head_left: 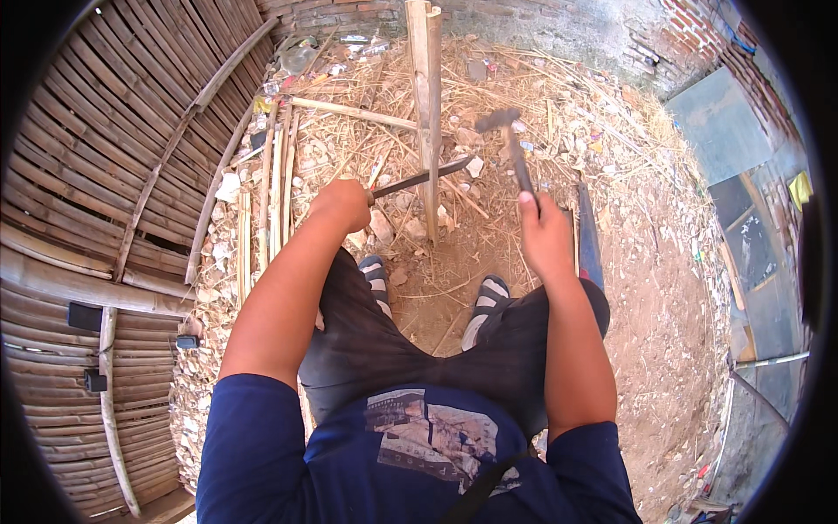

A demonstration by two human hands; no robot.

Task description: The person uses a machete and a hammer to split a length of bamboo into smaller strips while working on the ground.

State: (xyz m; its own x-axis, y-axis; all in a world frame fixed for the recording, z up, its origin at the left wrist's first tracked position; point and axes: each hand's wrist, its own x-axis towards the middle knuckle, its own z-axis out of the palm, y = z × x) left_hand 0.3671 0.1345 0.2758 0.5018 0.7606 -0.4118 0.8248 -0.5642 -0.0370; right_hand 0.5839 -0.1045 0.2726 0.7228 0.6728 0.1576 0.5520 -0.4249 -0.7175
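My left hand is closed round the handle of a long machete, its dark blade pointing away to the right. That blade crosses an upright bamboo pole low down, and its tip sticks out on the far side. The pole looks split lengthwise; how deep the blade sits in it I cannot tell. In my right hand is a hammer, gripped by the handle with the thumb along it. The hammer head is raised to the right of the pole, apart from both pole and blade.
Several bamboo strips lie at the left, beside a slatted bamboo wall. A bamboo stick lies behind the blade. Near my right knee rests a dark flat piece. Straw and rubble litter the ground before a brick wall.
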